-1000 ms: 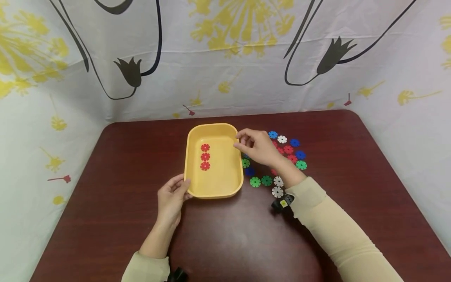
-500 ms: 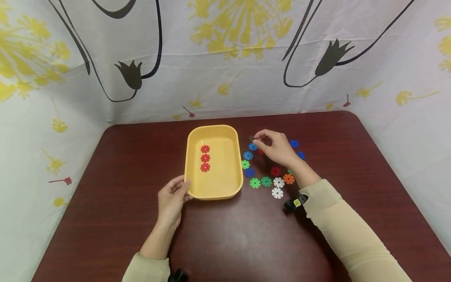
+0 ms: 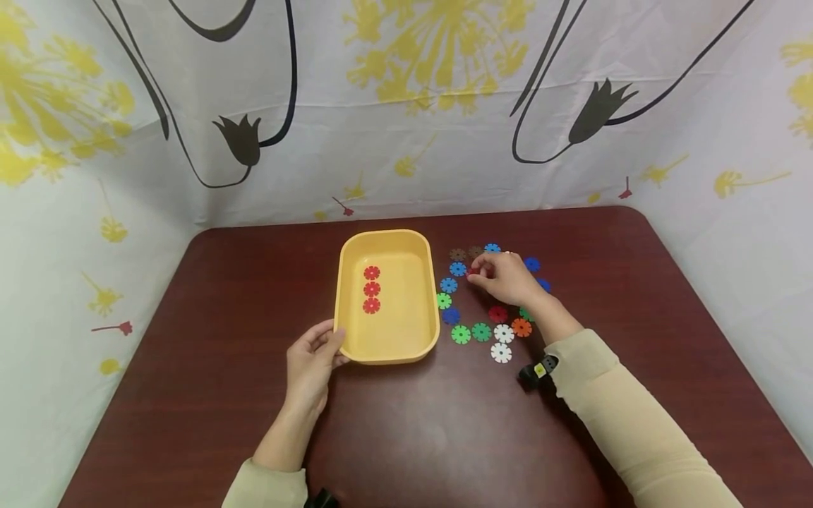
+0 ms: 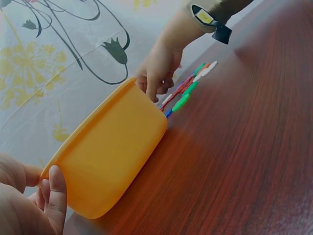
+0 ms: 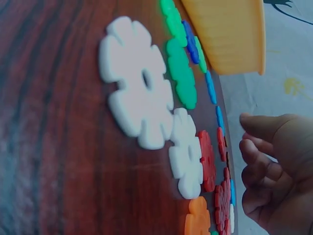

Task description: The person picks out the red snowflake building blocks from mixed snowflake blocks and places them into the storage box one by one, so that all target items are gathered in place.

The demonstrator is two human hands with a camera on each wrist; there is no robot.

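My left hand (image 3: 311, 367) grips the lower left corner of a yellow plastic tray (image 3: 387, 354). In the left wrist view its fingers bend against the outer wall, close under the rim. Inside the tray three red notched discs, like snowflake building pieces, lie in a column; the middle red disc (image 3: 371, 289) is flat on the bottom. Right of the tray my right hand (image 3: 508, 279) is low over the scattered discs, its fingertips right at a red disc (image 3: 471, 271). In the right wrist view the thumb and loosely bent fingers are apart, with nothing between them.
Around the right hand lie several loose discs on the dark red table (image 3: 406, 430): a green disc (image 3: 481, 332), a white disc (image 3: 501, 353), an orange disc (image 3: 521, 327), a brown disc (image 3: 457, 255), plus blue ones. A patterned cloth (image 3: 406, 190) hangs behind the table.
My right hand has moved from the tray's right rim rightward and down over the loose discs. The left hand still holds the tray, and the three red discs inside stay put.
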